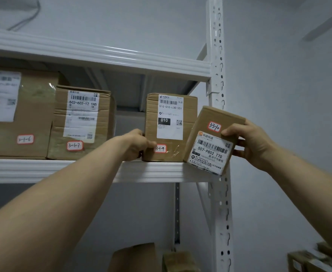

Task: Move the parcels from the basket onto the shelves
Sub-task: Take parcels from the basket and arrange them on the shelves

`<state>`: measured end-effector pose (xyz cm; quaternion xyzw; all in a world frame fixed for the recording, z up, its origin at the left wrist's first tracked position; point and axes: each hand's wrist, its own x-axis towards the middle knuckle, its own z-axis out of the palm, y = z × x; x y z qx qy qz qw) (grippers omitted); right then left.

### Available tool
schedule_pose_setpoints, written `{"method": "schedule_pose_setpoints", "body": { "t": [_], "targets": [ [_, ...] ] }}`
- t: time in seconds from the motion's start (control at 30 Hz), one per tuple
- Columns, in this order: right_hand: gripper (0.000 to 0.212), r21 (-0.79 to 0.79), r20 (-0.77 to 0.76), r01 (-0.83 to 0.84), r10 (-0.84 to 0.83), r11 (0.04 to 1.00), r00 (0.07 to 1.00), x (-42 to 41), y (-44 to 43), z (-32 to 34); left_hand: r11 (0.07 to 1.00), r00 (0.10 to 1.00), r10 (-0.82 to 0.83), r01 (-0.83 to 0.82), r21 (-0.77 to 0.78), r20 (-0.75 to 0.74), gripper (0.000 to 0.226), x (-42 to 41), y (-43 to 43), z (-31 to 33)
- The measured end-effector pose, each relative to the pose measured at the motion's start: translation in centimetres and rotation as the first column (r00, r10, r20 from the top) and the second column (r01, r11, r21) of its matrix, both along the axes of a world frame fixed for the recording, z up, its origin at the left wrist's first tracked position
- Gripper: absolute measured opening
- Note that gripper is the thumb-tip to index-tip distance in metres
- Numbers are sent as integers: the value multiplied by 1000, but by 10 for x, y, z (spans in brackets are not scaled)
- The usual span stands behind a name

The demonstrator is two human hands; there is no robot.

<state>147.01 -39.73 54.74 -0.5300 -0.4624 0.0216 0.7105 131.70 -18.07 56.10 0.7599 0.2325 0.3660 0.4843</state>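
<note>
Head view. Right hand (pixel 249 143) closed round the right edge of parcel 3-3-10 (pixel 210 143), thumb on the front face, fingers behind. Parcel tilted, top leaning right, at the right end of the shelf (pixel 157 171), in front of the post (pixel 218 75); contact with the shelf not determinable. Left hand (pixel 136 145) clamped on the lower left corner of parcel 3-1-9 (pixel 171 126) (thumb on the front, beside the red-edged tag). Parcel 3-1-9 upright on the shelf, just left of parcel 3-3-10. Further left on the same shelf, past a gap: parcel 3-1-7 (pixel 82 122), just beside parcel 3-1-6 (pixel 17 114). Below, blurred: more brown boxes (pixel 133 258).
</note>
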Motion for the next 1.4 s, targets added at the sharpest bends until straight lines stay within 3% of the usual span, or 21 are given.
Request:
{"method": "schedule_pose_setpoints", "body": {
  "t": [0.13,0.23,0.27,0.33,0.4,0.43,0.5,0.63,0.7,0.87,0.93,1.07,1.13,1.4],
  "targets": [
    [29,5,15,-52,52,999,999,3,6,2,996,996,89,-88,34,-15,52,-9,-5,2],
    [29,15,42,-72,71,997,997,4,5,10,958,964,264,-267,104,40,57,-10,-17,3],
    [33,26,45,-80,79,996,996,5,4,13,906,925,376,-380,188,57,56,-10,-25,5],
    [42,50,54,-91,88,995,995,6,2,19,674,791,591,-592,441,158,57,-12,-40,11],
    [45,63,84,-98,93,993,992,7,3,25,439,754,586,-603,666,297,57,-9,-49,24],
    [46,68,99,-101,94,993,991,8,4,28,369,770,559,-564,739,308,60,-3,-49,32],
    [45,78,119,-100,91,992,989,10,4,32,276,778,571,-481,832,261,69,10,-48,50],
    [46,91,155,-76,61,993,986,21,0,39,180,757,635,-341,923,155,68,40,-42,87],
    [44,99,163,-64,47,993,986,26,-3,44,170,741,662,-295,940,113,67,50,-39,99],
    [44,72,185,-62,47,995,982,29,-9,54,250,764,644,-176,952,-28,59,59,-39,108],
    [44,60,196,-62,50,996,979,30,-10,55,227,762,647,-177,958,-13,58,60,-42,106],
    [35,42,206,-66,56,997,977,29,-8,54,141,705,706,-234,962,68,90,69,-44,99],
    [43,3,225,-59,57,998,973,28,-5,54,115,692,714,-261,959,103,98,73,-44,98],
    [49,-84,268,-48,69,995,961,20,1,52,135,668,730,-350,927,145,84,81,-42,92]
  ]
}}
